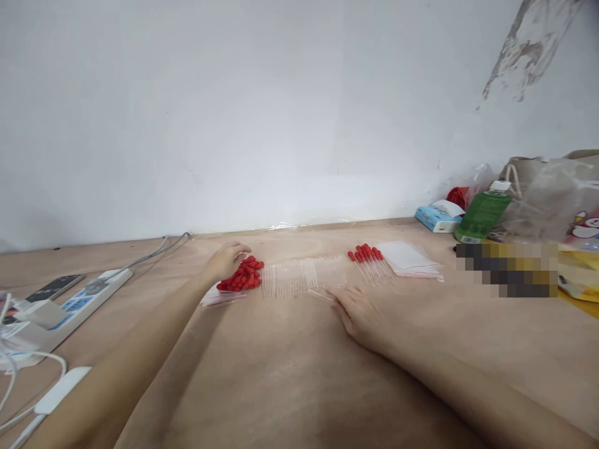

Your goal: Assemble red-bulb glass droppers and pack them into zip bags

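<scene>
My left hand is at the back left of a heap of red rubber bulbs, its fingers curved but apart, and no bulb shows in them. The bulbs lie on a small stack of white slips. My right hand rests low over the table, thumb and forefinger closed on the end of a thin clear glass tube. Behind that tube, a long row of similar clear tubes lies side by side. To the right are several droppers, clear tubes with red bulbs on their ends.
White bags or sheets with red edges lie right of the droppers. A tissue pack, a green bottle and plastic bags stand at the far right. A power strip with cables and a phone lie left.
</scene>
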`<state>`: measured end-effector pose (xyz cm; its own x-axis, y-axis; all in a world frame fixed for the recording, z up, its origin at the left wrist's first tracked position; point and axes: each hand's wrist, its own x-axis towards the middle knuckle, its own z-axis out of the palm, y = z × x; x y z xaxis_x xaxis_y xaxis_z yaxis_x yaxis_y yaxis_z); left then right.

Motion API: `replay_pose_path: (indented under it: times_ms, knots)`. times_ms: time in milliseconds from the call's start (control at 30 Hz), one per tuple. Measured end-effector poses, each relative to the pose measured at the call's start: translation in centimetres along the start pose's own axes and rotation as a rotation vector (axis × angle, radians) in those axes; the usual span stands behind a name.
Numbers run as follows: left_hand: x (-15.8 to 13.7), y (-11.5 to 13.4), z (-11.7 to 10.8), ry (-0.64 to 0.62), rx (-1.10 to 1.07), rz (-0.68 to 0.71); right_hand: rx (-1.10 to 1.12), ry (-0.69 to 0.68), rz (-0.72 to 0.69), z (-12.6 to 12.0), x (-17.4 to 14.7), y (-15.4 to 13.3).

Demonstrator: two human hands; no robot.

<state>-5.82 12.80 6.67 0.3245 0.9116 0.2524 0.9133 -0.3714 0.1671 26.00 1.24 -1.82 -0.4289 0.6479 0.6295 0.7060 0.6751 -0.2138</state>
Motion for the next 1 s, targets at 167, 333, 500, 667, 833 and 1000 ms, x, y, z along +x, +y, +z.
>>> replay_pose_path:
  times_ms: [167,333,500,667,833,1000]
  knots:
    - [3.7,-1.3,0.3,-0.2,-0.013,0.014,-0.018,0.027,-0.082,1.1,-1.2,0.2]
    - [5.0,-2.1,1.2,-0.316,-0.033,0.011,-0.004,-0.003,-0.043,0.9,-1.1,0.5]
    - [5.0,-2.7,1.3,-0.315,-0.022,-0.044,0.037,-0.039,-0.053,0.6,-0.9,0.2]
    - [5.0,-2.7,0.3,-0.242,-0.045,-0.068,0.082,0.0,-0.032,0.6,-0.9,0.2]
    - [1.2,0.5,-0.2,0.101,-0.257,-0.077,0.196,0.059,0.088,0.3,-0.9,0.1]
    - [-6.5,7.3,3.6,0.045,-0.917,-0.188,0.148,0.107,0.049,0.7,-0.9,0.5]
